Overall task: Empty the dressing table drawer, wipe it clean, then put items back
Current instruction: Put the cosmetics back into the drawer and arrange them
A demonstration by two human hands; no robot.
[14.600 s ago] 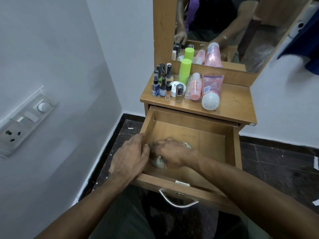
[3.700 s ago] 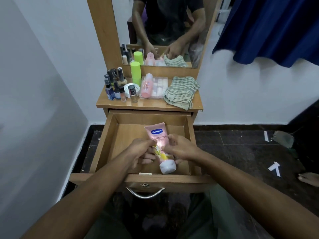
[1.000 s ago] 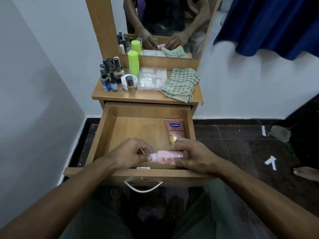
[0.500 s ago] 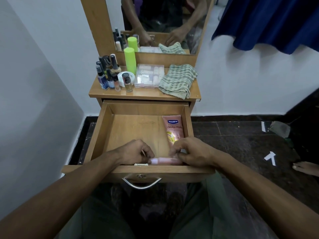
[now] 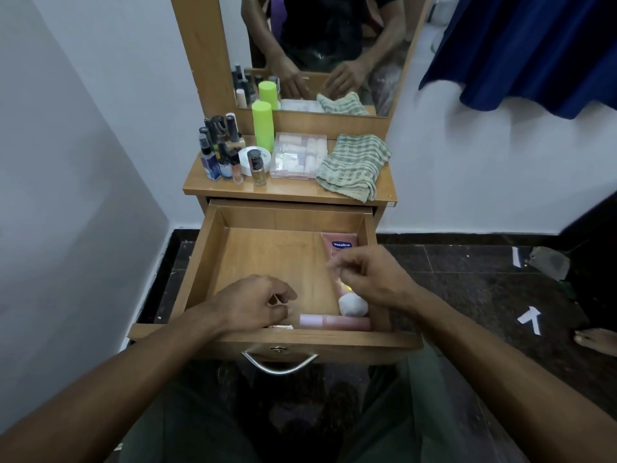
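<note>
The wooden drawer (image 5: 213, 248) of the dressing table stands pulled out. Inside, a pink Vaseline tube (image 5: 341, 246) lies along the right wall with its white cap (image 5: 352, 305) toward me. A small pink bottle (image 5: 334, 322) lies on its side against the front wall. My left hand (image 5: 253, 304) hovers low over the drawer's front left with loosely curled fingers, holding nothing. My right hand (image 5: 370, 279) is raised above the tube, fingers loosely bent and empty. On the tabletop lie a green checked cloth (image 5: 352, 165), a clear plastic box (image 5: 298, 155), a lime green bottle (image 5: 263, 127) and several small bottles (image 5: 222, 152).
A mirror (image 5: 320, 51) stands behind the tabletop and reflects my arms. White walls close in on the left and behind. A blue curtain (image 5: 534, 48) hangs at the upper right. The dark floor (image 5: 467, 289) holds paper scraps, and a person's bare foot (image 5: 597, 340) shows at the right edge.
Both hands have let go of the small pink bottle, which now lies against the drawer's front wall. My right hand has lifted up and away over the tube.
</note>
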